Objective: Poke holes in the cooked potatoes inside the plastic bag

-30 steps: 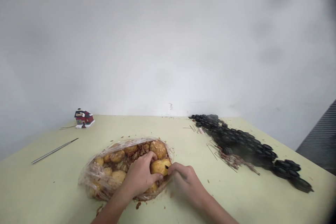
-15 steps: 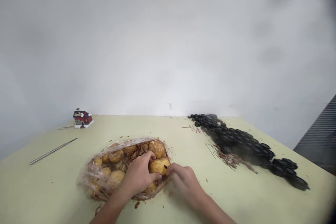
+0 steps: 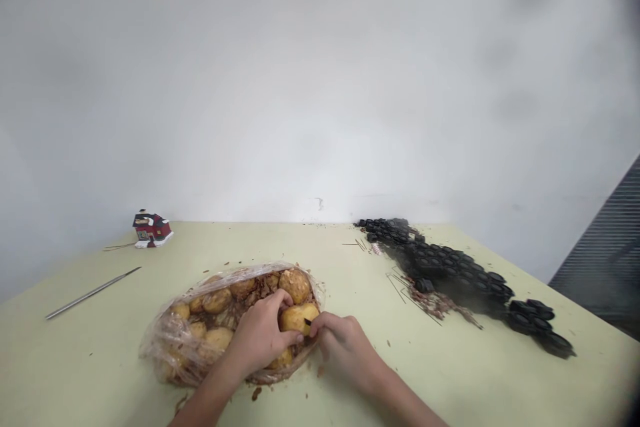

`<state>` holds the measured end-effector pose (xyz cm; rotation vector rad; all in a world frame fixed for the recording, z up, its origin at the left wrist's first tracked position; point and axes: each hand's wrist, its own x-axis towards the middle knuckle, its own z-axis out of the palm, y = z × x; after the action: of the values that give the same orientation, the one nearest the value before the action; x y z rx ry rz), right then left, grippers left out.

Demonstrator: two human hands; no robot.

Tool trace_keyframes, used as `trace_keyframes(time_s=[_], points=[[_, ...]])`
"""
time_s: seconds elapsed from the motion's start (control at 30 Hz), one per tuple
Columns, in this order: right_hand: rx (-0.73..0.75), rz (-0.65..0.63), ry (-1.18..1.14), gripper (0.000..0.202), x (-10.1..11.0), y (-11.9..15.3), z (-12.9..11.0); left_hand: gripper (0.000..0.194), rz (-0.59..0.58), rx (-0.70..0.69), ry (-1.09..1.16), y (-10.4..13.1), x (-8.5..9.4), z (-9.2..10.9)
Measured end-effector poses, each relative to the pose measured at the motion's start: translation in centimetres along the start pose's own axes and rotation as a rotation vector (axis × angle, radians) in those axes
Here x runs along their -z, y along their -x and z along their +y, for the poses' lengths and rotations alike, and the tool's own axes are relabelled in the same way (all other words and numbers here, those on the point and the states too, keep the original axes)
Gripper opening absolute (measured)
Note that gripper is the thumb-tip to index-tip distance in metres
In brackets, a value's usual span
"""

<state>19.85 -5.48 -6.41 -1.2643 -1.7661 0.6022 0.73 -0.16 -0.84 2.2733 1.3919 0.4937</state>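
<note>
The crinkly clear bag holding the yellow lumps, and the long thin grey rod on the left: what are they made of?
The crinkly clear bag looks like thin glossy plastic film: see-through, wrinkled, catching light. The long thin grey rod looks like bare metal, straight with a dull silvery sheen, though painted plastic is possible.

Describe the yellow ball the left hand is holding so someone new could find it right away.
On the pale green table lies an open clear plastic bag of yellow-brown balls and brown scraps. The yellow ball sits at the bag's right edge, in the left hand, with the right hand pinching something small and dark against it. It looks cleaner and brighter than its neighbours.
</note>
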Motion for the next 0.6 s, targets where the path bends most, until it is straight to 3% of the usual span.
trace_keyframes(time_s=[0.17,0.33,0.5,0.6], points=[[-0.024,0.079,0.047,0.028,0.37,-0.09,0.09,0.041,-0.006,0.009,-0.003,0.03,0.01,-0.08],[-0.004,-0.009,-0.061,0.028,0.32,0.00,-0.19,0.043,-0.001,0.011,0.000,-0.11,-0.16,-0.29],[-0.035,0.079,-0.046,0.027,0.22,-0.11,0.18,0.042,0.003,-0.004,0.002,-0.14,-0.21,-0.40],[-0.047,0.068,-0.080,0.028,0.43,-0.14,0.00,0.042,0.010,0.003,0.009,-0.12,-0.23,-0.46]])
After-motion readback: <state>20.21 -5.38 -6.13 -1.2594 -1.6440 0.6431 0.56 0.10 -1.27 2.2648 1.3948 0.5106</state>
